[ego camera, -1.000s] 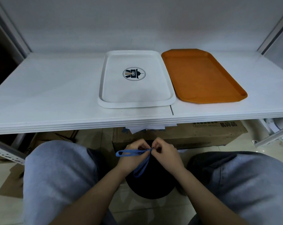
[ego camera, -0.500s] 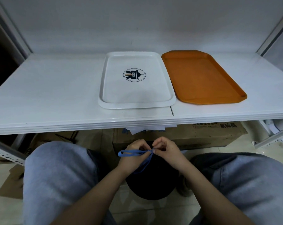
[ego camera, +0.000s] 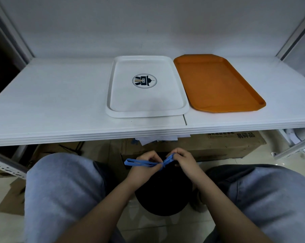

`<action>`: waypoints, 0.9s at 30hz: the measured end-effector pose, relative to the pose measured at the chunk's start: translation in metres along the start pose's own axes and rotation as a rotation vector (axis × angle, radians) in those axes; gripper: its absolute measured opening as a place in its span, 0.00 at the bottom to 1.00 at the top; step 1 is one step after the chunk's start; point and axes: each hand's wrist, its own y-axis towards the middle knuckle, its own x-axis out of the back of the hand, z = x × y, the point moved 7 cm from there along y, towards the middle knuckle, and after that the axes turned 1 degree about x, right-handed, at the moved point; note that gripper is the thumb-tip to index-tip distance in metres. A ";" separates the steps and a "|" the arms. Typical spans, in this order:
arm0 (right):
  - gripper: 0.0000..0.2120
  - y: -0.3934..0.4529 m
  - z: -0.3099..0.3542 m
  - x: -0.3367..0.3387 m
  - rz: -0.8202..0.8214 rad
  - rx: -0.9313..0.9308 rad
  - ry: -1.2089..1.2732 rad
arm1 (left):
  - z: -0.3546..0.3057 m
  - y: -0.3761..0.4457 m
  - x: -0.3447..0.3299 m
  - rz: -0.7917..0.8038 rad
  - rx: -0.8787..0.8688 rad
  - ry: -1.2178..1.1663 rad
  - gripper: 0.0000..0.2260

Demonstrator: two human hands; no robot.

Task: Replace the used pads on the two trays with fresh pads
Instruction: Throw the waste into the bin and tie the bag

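A white tray (ego camera: 113, 95) with a round logo lies bare on the white shelf. Right beside it lies a bare orange tray (ego camera: 218, 85). Below the shelf edge, between my knees, a black bag (ego camera: 162, 195) sits on the floor. Its blue drawstring (ego camera: 139, 163) runs between both hands. My left hand (ego camera: 144, 165) pinches the string's left loop near the knot. My right hand (ego camera: 183, 161) pinches the other loop, lifted slightly above the bag's mouth. No pad shows on either tray.
The white shelf (ego camera: 51, 106) spans the view at chest height. Under it a cardboard box (ego camera: 218, 146) stands behind the bag, with white paper sheets (ego camera: 155, 139) on top. Flattened cardboard (ego camera: 11, 199) lies on the floor at left. Metal shelf posts flank both sides.
My right hand has pulled a blue loop upward and to the right, so the drawstring bow has spread wider. The left hand stays at the knot. The trays are unmoved.
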 end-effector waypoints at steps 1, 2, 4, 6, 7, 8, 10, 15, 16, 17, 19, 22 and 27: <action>0.12 -0.001 -0.002 -0.003 0.018 -0.041 0.097 | 0.000 0.000 0.000 -0.004 -0.001 0.005 0.06; 0.11 -0.003 -0.002 -0.004 0.023 -0.048 0.149 | 0.001 0.001 0.000 -0.010 -0.002 0.014 0.06; 0.10 -0.006 0.004 0.000 -0.012 0.002 0.199 | 0.003 0.000 0.003 -0.028 -0.008 0.010 0.06; 0.11 -0.007 0.011 0.010 -0.068 0.074 0.168 | 0.005 -0.003 0.008 -0.056 0.001 -0.040 0.06; 0.12 -0.007 0.016 0.014 -0.086 0.107 0.095 | 0.007 -0.005 0.011 -0.075 0.011 -0.051 0.07; 0.13 -0.008 0.022 0.016 -0.090 0.129 -0.006 | 0.007 -0.007 0.015 -0.091 0.014 -0.035 0.08; 0.13 -0.007 0.026 0.018 -0.065 0.116 -0.181 | 0.008 -0.009 0.021 -0.112 0.000 0.078 0.09; 0.15 -0.012 0.014 0.019 -0.085 -0.120 0.128 | 0.001 -0.017 0.028 -0.192 -0.138 0.382 0.11; 0.15 -0.013 0.012 0.018 -0.103 -0.135 0.200 | -0.004 -0.020 0.027 -0.225 -0.214 0.524 0.15; 0.15 -0.015 0.009 0.017 -0.117 -0.150 0.265 | -0.008 -0.022 0.024 -0.242 -0.278 0.631 0.17; 0.16 -0.018 0.000 0.012 -0.122 -0.218 0.488 | -0.009 -0.024 0.020 -0.192 -0.290 0.643 0.16; 0.20 -0.019 -0.014 -0.001 -0.095 -0.350 0.950 | 0.007 -0.023 0.018 -0.059 -0.087 0.404 0.17; 0.19 -0.013 -0.040 0.006 -0.259 -0.454 1.116 | 0.028 -0.031 0.026 0.016 0.067 0.407 0.16</action>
